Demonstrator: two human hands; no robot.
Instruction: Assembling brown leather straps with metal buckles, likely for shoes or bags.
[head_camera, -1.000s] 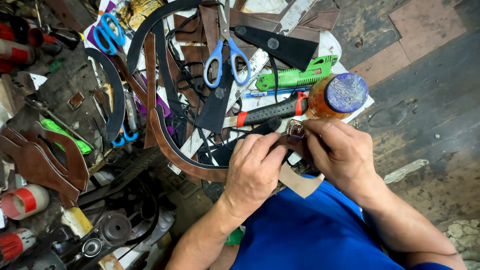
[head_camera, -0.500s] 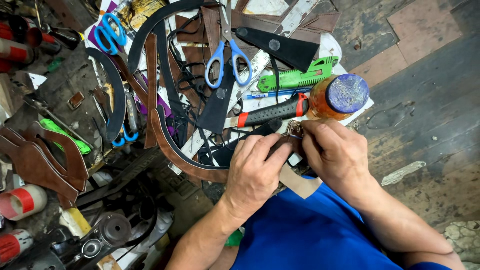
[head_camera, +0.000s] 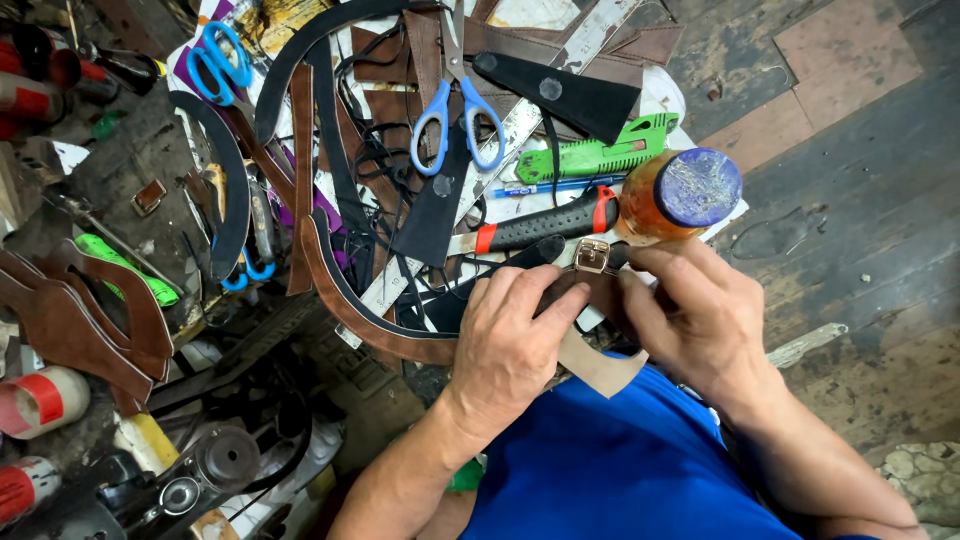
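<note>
both hands are gripping a brown leather strap (head_camera: 596, 352) with a metal buckle (head_camera: 592, 255): left hand (head_camera: 510, 345) and right hand (head_camera: 700, 320) are pinching it just below the orange bottle (head_camera: 672, 197).

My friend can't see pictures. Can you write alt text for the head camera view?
Two bare hands, left hand and right hand, hold a brown leather strap with a metal buckle over a cluttered workbench with blue-handled scissors, leather strips and a green utility knife.
</note>
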